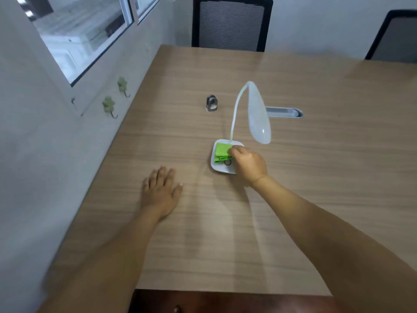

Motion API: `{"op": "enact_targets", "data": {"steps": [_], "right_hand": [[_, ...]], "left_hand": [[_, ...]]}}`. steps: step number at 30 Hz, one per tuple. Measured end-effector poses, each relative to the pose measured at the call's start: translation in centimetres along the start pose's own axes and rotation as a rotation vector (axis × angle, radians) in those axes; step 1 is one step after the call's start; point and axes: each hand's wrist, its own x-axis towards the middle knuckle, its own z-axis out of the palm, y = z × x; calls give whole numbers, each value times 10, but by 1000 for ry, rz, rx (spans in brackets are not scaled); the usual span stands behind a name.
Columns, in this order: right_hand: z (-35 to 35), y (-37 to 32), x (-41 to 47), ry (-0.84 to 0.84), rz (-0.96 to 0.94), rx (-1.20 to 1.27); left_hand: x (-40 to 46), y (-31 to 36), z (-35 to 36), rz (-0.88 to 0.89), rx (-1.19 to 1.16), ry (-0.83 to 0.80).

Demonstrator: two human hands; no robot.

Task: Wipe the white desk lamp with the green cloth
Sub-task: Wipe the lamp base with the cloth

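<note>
The white desk lamp [259, 114] stands near the middle of the wooden table [316, 177], its thin neck arching up from a flat square base [220, 168] to a drooping oval head. A folded green cloth [222, 152] lies on the base. My right hand [247, 163] rests on the base's right side, fingers closed on the cloth's right edge. My left hand [161, 190] lies flat on the table to the left of the lamp, fingers spread, holding nothing.
A small dark metal object [212, 103] stands behind the lamp on the left. A cable slot [284, 112] is set into the table behind the lamp head. Two black mesh chairs [231, 23] stand at the far edge. The wall with hooks [109, 106] runs along the left.
</note>
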Motion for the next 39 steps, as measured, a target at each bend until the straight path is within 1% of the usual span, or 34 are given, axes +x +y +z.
{"op": "enact_targets", "data": {"steps": [3, 5, 6, 8, 9, 11, 12, 14, 16, 18, 20, 23, 25, 26, 29, 30, 32, 34, 37, 39], "right_hand": [[7, -1, -4, -25, -80, 30], [11, -2, -13, 1, -136, 53], [9, -4, -19, 28, -162, 74], [6, -4, -27, 145, -201, 115], [4, -3, -27, 199, -196, 121], [1, -1, -17, 243, -133, 110], [3, 1, -9, 233, -95, 99], [8, 4, 3, 151, -39, 94], [15, 4, 5, 94, -39, 100], [17, -4, -5, 58, -79, 92], [18, -12, -21, 78, -153, 100], [6, -16, -37, 165, -217, 146], [0, -6, -33, 224, -180, 161], [-2, 1, -27, 217, -131, 175], [1, 22, -5, 95, 85, 216], [2, 24, -2, 50, 129, 220], [6, 22, -3, 4, 145, 243], [8, 14, -16, 8, 88, 250], [6, 5, -45, 32, -100, 178], [-1, 6, -55, 54, -184, 147]], "left_hand": [[-3, -1, 6, 18, 9, 108], [-4, -2, 7, 29, 14, 157], [-5, -2, 8, 32, 22, 174], [-4, -2, 9, 34, 27, 203], [-4, -2, 9, 33, 26, 208], [-4, -1, 9, 36, 24, 219], [-4, -1, 9, 39, 25, 224], [-4, -2, 10, 38, 26, 221], [-4, -3, 10, 36, 21, 218], [-4, -2, 11, 35, 15, 215], [-4, -2, 11, 40, 13, 228], [-4, -2, 10, 41, 9, 233], [-5, -2, 10, 37, 7, 227], [-5, -2, 9, 35, 5, 230], [-5, -1, 9, 31, 0, 224], [-5, -1, 9, 32, -2, 226], [-5, -1, 9, 32, -4, 231], [-5, -1, 9, 27, -7, 221], [-6, 0, 9, 24, -12, 219], [-5, 0, 9, 27, -14, 221]]}}
